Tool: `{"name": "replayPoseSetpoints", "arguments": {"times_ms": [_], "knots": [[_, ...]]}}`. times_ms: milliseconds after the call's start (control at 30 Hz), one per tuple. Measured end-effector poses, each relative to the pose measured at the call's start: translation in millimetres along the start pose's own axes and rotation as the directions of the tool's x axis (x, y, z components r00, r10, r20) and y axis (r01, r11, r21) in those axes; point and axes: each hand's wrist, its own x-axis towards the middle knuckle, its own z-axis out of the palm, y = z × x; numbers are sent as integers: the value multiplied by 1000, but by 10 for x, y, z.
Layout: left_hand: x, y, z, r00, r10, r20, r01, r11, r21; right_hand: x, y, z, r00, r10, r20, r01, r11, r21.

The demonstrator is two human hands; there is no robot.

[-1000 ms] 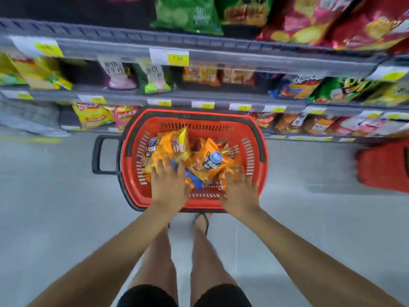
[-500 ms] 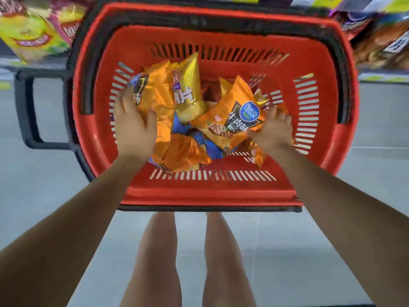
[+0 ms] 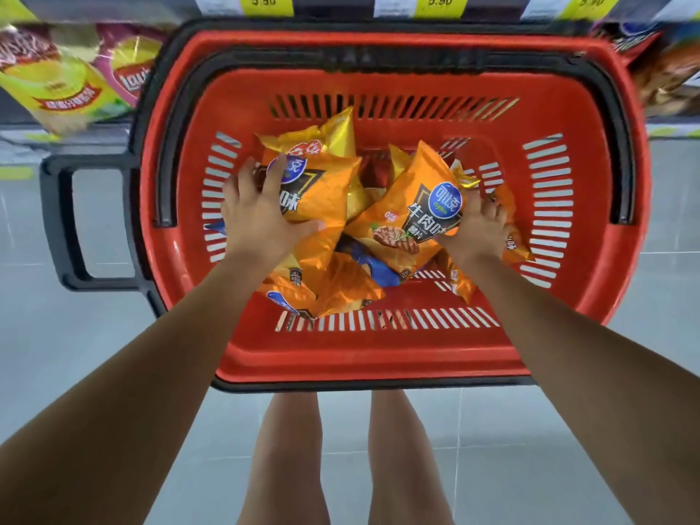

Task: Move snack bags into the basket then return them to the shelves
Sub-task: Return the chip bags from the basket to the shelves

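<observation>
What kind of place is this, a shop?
Most likely a supermarket snack aisle. A red shopping basket holds orange chip bags, yellow price tags reading 5.90 line the shelf edge beyond it, and more snack bags are stocked at the left.

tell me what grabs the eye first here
The red basket fills the middle of the view, heaped with orange snack bags. The left hand grips a bag on the heap's left side, the right hand the steak-picture bag on its right. Yellow 5.90 price tags run along the top.
</observation>
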Motion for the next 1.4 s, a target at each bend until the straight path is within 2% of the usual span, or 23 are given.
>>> {"name": "replayPoseSetpoints", "arguments": {"times_ms": [133,200,300,400,467,500,567,667,733,800,833,900,967,1000,1033,1100,1200,1300,1400], "knots": [[89,87,22,994,5,109,-14,996,89,19,10,124,989,69,-133,-57,994,91],[185,103,26,986,108,130,-132,971,198,87,40,151,990,109,-89,-99,989,109],[293,168,41,937,295,186,-342,884,319,155,85,161,994,105,16,-106,994,17],[365,280,37,905,365,218,-422,834,355,110,88,187,997,-57,-46,62,994,93],[388,354,9,910,350,221,-412,813,412,33,61,195,981,-148,-126,172,961,217],[387,374,-20,925,319,206,-379,812,444,-7,45,193,975,-140,-170,188,933,306],[352,372,-75,964,233,130,-267,841,471,-87,10,180,969,-32,-244,158,841,518],[227,269,-47,991,130,14,-126,924,360,-212,-72,169,950,179,-255,84,641,763],[98,194,50,997,58,-57,-45,977,207,-255,-140,168,953,287,-102,-25,406,913],[-45,158,163,985,-40,-169,45,999,22,-264,-192,194,949,301,95,-149,160,976],[-114,156,204,969,-108,-224,91,992,-83,-264,-201,224,946,290,147,-187,117,975],[-200,177,248,917,-310,-249,216,914,-342,-249,-215,323,949,265,169,-212,143,967],[-208,207,257,848,-518,-111,377,738,-559,-243,-236,433,959,237,158,-204,186,961],[-190,213,257,821,-569,-43,432,669,-605,-224,-240,499,964,213,158,-205,223,953],[-171,216,254,814,-581,1,467,654,-596,-216,-252,544,972,169,163,-206,282,937],[-150,234,255,841,-539,45,498,740,-453,-197,-284,635,979,58,194,-201,404,892],[-158,312,254,868,-487,97,494,828,-265,-174,-322,737,976,64,208,-212,493,844],[-159,324,221,898,-406,168,439,837,-327,-198,-344,754,986,122,113,-160,511,845],[-159,287,145,905,-351,239,424,719,-550,-222,-345,727,992,129,19,-77,466,881]]}}
